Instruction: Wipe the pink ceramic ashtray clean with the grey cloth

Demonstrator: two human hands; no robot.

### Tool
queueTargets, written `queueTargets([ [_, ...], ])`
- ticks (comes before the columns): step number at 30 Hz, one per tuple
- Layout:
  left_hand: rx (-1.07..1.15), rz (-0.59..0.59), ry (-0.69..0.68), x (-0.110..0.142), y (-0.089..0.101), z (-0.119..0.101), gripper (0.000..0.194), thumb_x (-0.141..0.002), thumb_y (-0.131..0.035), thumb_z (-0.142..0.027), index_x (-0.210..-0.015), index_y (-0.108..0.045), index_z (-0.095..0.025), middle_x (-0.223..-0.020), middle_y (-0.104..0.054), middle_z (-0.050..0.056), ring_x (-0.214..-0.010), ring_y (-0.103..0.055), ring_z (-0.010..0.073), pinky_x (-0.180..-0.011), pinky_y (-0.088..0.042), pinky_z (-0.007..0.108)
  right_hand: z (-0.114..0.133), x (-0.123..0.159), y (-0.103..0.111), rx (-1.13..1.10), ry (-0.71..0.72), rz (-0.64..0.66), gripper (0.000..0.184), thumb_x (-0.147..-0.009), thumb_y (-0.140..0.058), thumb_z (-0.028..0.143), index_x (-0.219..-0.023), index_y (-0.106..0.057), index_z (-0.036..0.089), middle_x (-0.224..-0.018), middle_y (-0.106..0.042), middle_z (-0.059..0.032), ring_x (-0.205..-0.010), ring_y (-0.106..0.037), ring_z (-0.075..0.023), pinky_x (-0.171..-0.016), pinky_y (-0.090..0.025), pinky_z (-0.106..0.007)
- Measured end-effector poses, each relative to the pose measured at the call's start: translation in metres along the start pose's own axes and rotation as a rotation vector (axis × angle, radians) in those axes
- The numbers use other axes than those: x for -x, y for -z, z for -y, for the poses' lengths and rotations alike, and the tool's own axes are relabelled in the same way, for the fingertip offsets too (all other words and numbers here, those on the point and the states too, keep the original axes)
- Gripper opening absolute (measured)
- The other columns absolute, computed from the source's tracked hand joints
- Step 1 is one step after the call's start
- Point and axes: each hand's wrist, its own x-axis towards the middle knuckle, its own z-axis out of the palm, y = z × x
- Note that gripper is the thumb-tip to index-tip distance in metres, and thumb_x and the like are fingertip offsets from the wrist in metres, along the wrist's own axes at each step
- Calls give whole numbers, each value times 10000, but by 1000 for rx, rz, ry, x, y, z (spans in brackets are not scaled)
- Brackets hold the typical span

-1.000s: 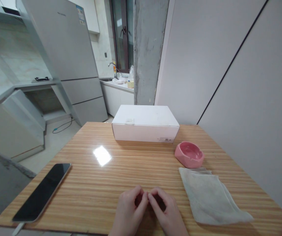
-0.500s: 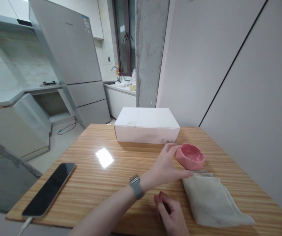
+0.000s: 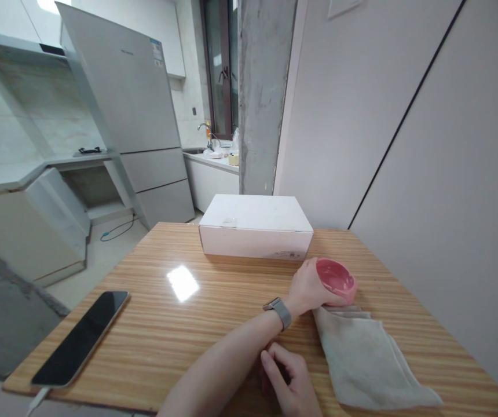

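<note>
My left hand [image 3: 308, 285], with a grey-banded watch [image 3: 280, 311] on its wrist, reaches across to the right. Its fingers and thumb wrap the left side of a pink ashtray [image 3: 338, 278] with a faceted outside and a notched rim. The ashtray sits on the table just behind a folded grey-beige cloth [image 3: 370, 359]. Below my left forearm, near the table's front edge, my right hand [image 3: 290, 379] rests with loosely curled fingers and nothing visible in them. Part of the ashtray's near left side is hidden by my left hand.
A white cardboard box [image 3: 255, 240] stands at the back of the wood-grain table [image 3: 214, 301]. On the left lies a black-screened phone [image 3: 81, 339] with a white cable [image 3: 38, 399]. Past the table are a fridge [image 3: 123, 81], a concrete pillar [image 3: 264, 104] and a white wall [image 3: 340, 116].
My left hand has moved right and closed round the ashtray's side; half a second ago its fingers were spread beside it. My right hand stays curled. The view has shifted slightly.
</note>
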Motion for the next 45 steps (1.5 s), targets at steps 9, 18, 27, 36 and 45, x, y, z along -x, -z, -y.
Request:
queueTargets([
  [9,82,-118,-55,40,74,-24,763,-507,-875,-353,-1192,-577,-205,-1148,-658,71,-1032,-613,246,-931,-475,367,13,2,4,45,-37,47,446,-941,-408,487,-633,-533,191,-551,-542,5,-572,-549,-155,-601,-381,-259],
  [18,-150,-411,297,122,204,20,828,-515,-859,-332,-1259,-532,-175,-1086,-699,75,-959,-665,241,-806,-533,321,10,0,-1,61,-66,29,449,-934,-413,501,-626,-526,195,-565,-554,1,-573,-556,-155,-596,-387,-253],
  [27,-312,-556,366,134,256,69,828,-463,-861,-394,-1203,-566,-164,-1086,-712,97,-999,-670,282,-859,-526,361,10,1,0,54,-95,47,449,-933,-404,507,-638,-534,195,-574,-559,-8,-567,-557,-161,-566,-395,-253],
  [36,-267,-569,366,137,262,88,829,-479,-864,-364,-1221,-555,-161,-1128,-690,120,-1045,-647,296,-909,-500,399,11,1,1,63,-88,50,441,-933,-412,488,-626,-528,193,-577,-564,-8,-569,-563,-156,-572,-403,-248],
  [45,-714,-655,162,136,242,50,1002,-555,-840,-410,-1392,-370,-124,-1449,-369,224,-1372,-285,406,-1086,-295,563,13,3,1,91,5,-24,422,-949,-431,412,-605,-539,193,-557,-571,3,-548,-568,-141,-557,-401,-230],
])
